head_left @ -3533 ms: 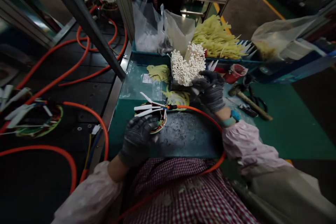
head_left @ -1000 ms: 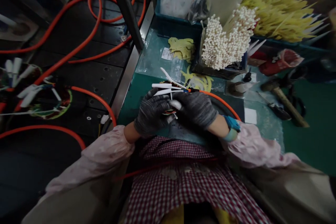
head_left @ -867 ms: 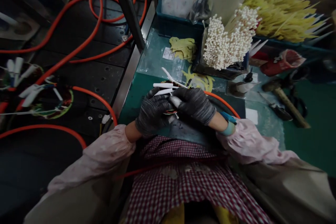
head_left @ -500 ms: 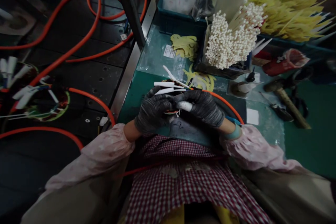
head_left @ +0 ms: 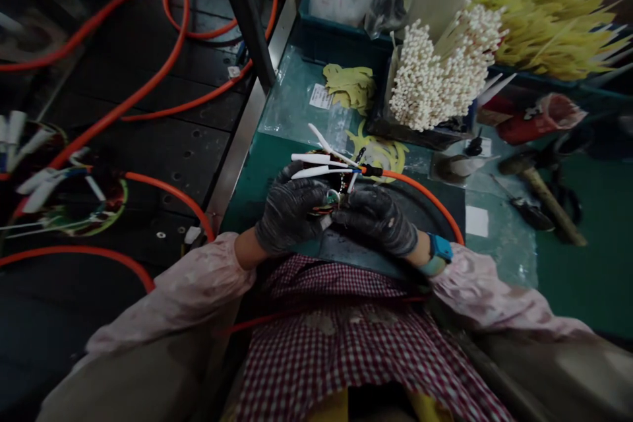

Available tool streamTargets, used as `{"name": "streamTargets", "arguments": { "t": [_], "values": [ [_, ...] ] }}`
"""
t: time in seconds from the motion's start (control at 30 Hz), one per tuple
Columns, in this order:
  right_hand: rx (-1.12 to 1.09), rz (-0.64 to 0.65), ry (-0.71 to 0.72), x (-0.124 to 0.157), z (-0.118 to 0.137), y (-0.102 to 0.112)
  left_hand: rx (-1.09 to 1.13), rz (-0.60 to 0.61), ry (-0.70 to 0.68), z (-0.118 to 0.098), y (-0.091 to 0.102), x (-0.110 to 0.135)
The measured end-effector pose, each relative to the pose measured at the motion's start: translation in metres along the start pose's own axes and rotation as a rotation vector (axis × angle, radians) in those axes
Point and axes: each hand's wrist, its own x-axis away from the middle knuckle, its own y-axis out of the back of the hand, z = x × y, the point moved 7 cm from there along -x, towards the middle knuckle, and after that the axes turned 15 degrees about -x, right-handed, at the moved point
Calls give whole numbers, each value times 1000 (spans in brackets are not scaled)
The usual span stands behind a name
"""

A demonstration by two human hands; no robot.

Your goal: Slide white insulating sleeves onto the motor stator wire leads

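Wire bundle (head_left: 326,201) sits in a narrow grip between the gloved left hand (head_left: 291,208) and right hand (head_left: 376,221), both curled close around it, knuckles nearly touching. White-sleeved leads (head_left: 321,165) fan out just ahead of the grip, and orange cable (head_left: 420,196) arcs away to its right over a dark mat (head_left: 425,227), which leaves open room there. Left of the grip, the green worktop (head_left: 247,204) ends at a steel edge (head_left: 227,191). Farther ahead stands a dense sheaf of white-tipped rods (head_left: 440,79).
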Motion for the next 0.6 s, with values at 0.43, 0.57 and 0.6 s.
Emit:
{"name": "streamTargets", "arguments": {
  "t": [0.43,0.57,0.6],
  "values": [
    [246,-284,88,-57,11,-2,-62,39,-51,0,-3,0],
    [384,-270,-184,-51,-7,31,-237,107,-93,-3,-2,10],
    [418,-194,-242,-52,-13,32,-290,112,-112,-2,2,13]
  ]
}}
